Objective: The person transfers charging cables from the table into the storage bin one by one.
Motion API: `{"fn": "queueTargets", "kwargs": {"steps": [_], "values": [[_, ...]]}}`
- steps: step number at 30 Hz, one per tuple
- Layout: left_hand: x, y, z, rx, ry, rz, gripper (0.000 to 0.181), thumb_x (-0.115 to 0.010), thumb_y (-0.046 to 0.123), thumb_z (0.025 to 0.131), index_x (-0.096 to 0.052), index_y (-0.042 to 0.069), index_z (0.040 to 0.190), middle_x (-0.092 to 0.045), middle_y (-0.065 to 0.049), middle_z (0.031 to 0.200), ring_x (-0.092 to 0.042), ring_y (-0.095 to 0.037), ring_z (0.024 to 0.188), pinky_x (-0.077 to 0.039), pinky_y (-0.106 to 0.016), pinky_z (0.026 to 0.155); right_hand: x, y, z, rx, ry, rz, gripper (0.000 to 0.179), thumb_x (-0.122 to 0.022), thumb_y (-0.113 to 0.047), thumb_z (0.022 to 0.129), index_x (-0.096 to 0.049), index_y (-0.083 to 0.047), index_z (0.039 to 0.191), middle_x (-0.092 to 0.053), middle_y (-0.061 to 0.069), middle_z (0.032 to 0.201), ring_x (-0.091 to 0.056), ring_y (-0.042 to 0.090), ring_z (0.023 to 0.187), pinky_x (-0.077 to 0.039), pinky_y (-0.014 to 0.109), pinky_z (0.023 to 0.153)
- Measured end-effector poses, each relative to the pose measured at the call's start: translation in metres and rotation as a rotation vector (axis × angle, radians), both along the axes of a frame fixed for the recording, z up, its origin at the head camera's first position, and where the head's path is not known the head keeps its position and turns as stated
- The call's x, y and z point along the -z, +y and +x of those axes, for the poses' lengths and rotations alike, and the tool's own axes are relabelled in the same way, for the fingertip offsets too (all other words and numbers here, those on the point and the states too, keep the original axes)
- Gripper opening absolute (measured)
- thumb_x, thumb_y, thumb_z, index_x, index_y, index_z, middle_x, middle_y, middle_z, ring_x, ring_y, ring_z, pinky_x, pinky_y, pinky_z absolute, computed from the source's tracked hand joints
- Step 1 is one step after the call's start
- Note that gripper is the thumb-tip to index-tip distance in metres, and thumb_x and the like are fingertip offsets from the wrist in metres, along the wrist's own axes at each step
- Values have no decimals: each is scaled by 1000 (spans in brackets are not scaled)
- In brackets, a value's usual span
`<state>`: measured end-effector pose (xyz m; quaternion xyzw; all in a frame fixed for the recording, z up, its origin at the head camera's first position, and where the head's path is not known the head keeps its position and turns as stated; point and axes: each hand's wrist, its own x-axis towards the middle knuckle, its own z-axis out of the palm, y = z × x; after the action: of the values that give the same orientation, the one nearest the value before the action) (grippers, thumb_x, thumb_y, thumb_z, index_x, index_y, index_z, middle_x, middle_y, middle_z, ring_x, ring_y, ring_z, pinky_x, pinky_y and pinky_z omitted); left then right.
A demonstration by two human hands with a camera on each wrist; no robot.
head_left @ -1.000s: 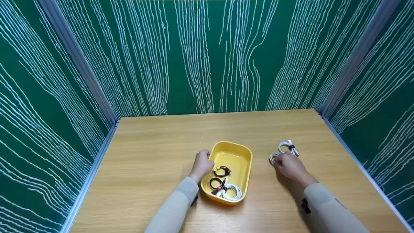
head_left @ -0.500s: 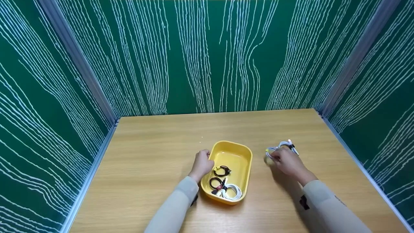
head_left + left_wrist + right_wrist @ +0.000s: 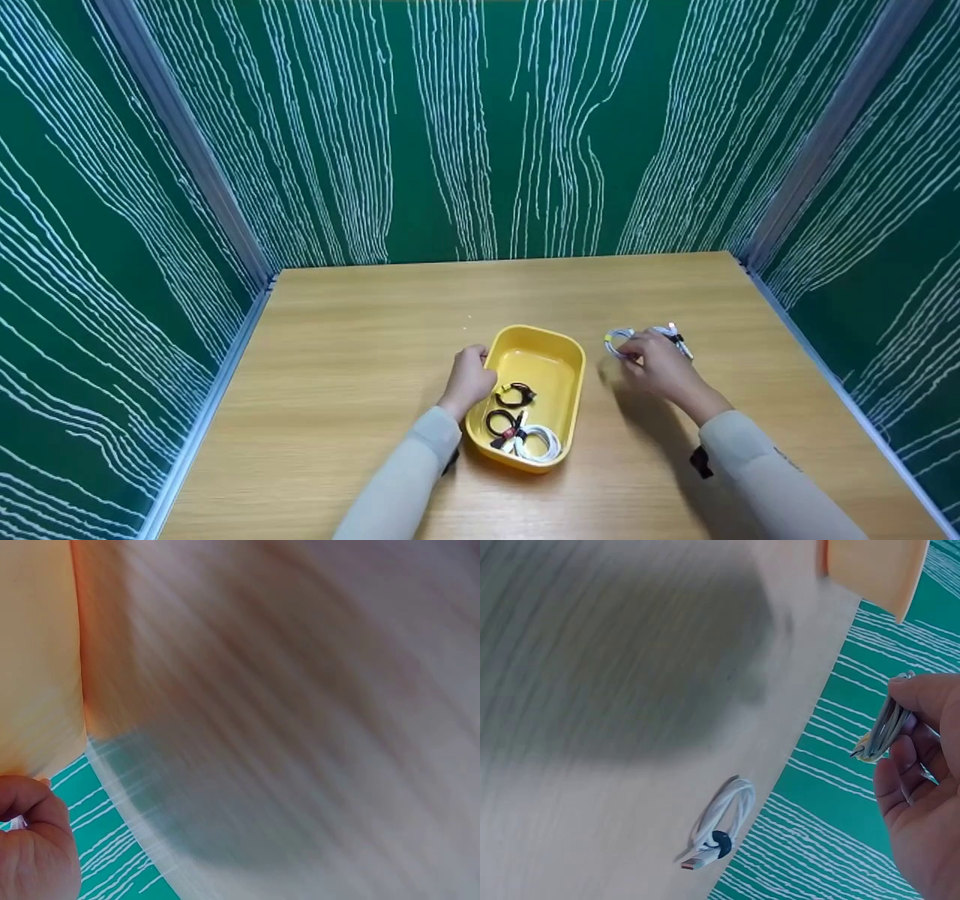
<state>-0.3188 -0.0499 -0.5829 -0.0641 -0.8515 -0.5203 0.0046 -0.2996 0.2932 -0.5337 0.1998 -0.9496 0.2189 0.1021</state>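
Observation:
My left hand (image 3: 469, 384) grips the left wall of a yellow bin (image 3: 559, 367), thumb over the rim. In the left wrist view that hand (image 3: 37, 847) shows at the lower left, against the bin's side (image 3: 41, 652). My right hand (image 3: 664, 367) pinches a coiled white-grey cable (image 3: 611, 341) with a yellow tie, held up over the table right of the bin. The right wrist view shows this coil (image 3: 889, 727) between thumb and fingers. Behind the right hand, another white cable coil (image 3: 679, 341) with a black tie lies on the table.
Inside the bin lie a black cable with a yellow tie (image 3: 516, 395), a black cable with a red tie (image 3: 501, 426) and a white cable coil (image 3: 551, 446). The wooden table (image 3: 337, 375) is bounded by green walls (image 3: 450, 150) with white lines.
My right hand has lifted the yellow-tied cable off the table and moved it left and away from me, toward the bin. The left hand and bin stay put.

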Motion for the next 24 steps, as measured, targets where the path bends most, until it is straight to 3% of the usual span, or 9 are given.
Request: {"fn": "queueTargets", "kwargs": {"steps": [12,24], "values": [[-2,1,1,-7,-32,-9,30,-57,-14,77,-72,-6,102,-73,-10,90,-65,-18,82,-62,-31,75,-9,-12,3,-47,53,-20,11,-81,4,90,-83,0,100,-78,9,95,-65,25,89,-61,47,82],[-3,1,1,-4,-36,7,32,-56,-14,77,-72,-6,103,-74,-13,92,-67,-19,83,-63,-32,76,-17,-24,4,-90,21,-63,14,-82,2,91,-85,-5,103,-77,5,97,-64,20,92,-62,42,83]]}}
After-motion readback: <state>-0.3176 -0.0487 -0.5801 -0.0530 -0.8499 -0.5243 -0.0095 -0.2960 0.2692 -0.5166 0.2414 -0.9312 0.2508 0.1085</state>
